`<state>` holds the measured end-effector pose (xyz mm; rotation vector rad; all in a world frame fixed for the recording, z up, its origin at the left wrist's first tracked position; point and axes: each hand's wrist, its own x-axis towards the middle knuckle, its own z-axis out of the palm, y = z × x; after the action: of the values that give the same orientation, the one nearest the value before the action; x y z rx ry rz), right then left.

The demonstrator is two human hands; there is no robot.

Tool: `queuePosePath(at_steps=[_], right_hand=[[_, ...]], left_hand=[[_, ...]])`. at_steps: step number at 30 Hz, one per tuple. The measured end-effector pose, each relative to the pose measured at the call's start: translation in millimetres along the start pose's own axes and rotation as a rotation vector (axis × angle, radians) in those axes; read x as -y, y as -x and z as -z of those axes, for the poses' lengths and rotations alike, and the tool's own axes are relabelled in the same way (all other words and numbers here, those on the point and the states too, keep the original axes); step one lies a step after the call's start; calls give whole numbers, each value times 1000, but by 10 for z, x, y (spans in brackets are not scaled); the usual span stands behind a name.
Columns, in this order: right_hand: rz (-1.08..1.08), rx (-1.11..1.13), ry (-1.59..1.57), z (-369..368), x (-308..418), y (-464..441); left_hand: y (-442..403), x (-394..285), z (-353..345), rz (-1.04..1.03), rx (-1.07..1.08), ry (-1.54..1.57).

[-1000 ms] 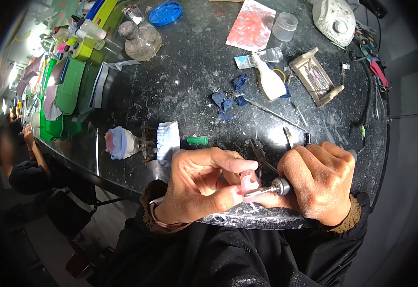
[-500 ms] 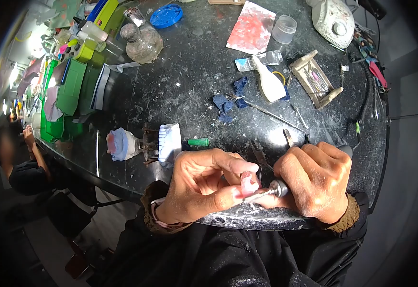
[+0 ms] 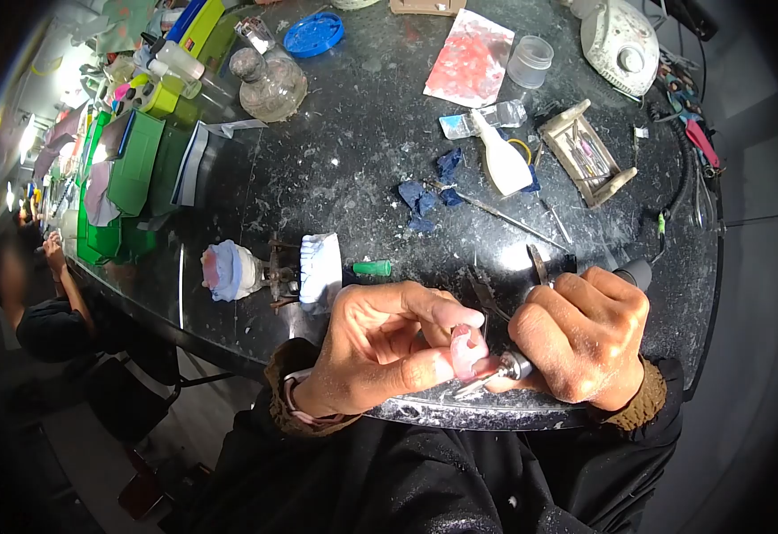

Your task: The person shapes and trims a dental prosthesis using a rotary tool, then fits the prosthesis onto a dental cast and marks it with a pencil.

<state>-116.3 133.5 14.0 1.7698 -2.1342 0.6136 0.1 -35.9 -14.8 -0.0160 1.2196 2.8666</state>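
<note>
My left hand [image 3: 393, 347] pinches a small pink and whitish piece [image 3: 469, 351] between thumb and fingers. In my right hand [image 3: 580, 338] is a metal rotary handpiece [image 3: 515, 365], fingers wrapped round it. Its thin bit points left, just below the pink piece; whether they touch I cannot tell. Both hands are above the front edge of the table. Left of them, a dental cast [image 3: 320, 269] on a metal articulator [image 3: 275, 271] lies beside another cast [image 3: 229, 270] with pink on it. A green cylinder [image 3: 372, 268] lies behind my left hand.
Pliers [image 3: 487, 295], a knife [image 3: 538, 264] and a long metal tool [image 3: 505, 218] lie behind my hands. Farther back are a white bottle [image 3: 502, 160], a tool rack [image 3: 587, 153] and a glass burner [image 3: 269, 86]. Another person [image 3: 55, 307] is at the far left.
The handpiece has tilted, and its bit has dropped slightly below the pink piece. My right hand has shifted a little left. The pink piece has turned slightly in my left fingers.
</note>
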Motion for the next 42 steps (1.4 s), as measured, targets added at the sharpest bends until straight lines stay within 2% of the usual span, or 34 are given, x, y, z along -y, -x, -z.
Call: queuePosePath(at_steps=[3,7,10,13,16,20,23,29,33,36,39,42], right_hand=[[-86,18,11,14,38,-38],[-17,-33,11,-16,18,-15],[17,19,17,51,0,-31],[-29,-22,15,1,18,-34],[54,27,57,57,0,-6],[-74,36,85,86,51,-53],[-113,34,97,43,57,-43],[-51,7,89,13,20,-29],[7,5,102,9,-5,-16],[103,23,178,58,-38,-26],[-69,9,146,28,7,-52],[-47,-4,143,17,0,-47]], left_hand=[[-14,-17,2,-9,7,-48],[10,-2,26,-7,24,-29],[0,-1,37,-21,71,-10],[2,-5,42,-23,80,-5],[9,13,14,-69,61,10],[-12,15,-20,-179,13,-170],[9,-6,-49,-146,-29,-89],[4,-2,-54,-138,-39,-79],[15,49,30,-165,29,-201],[20,61,27,-156,29,-183],[18,34,25,-170,21,-243],[11,21,30,-176,21,-290]])
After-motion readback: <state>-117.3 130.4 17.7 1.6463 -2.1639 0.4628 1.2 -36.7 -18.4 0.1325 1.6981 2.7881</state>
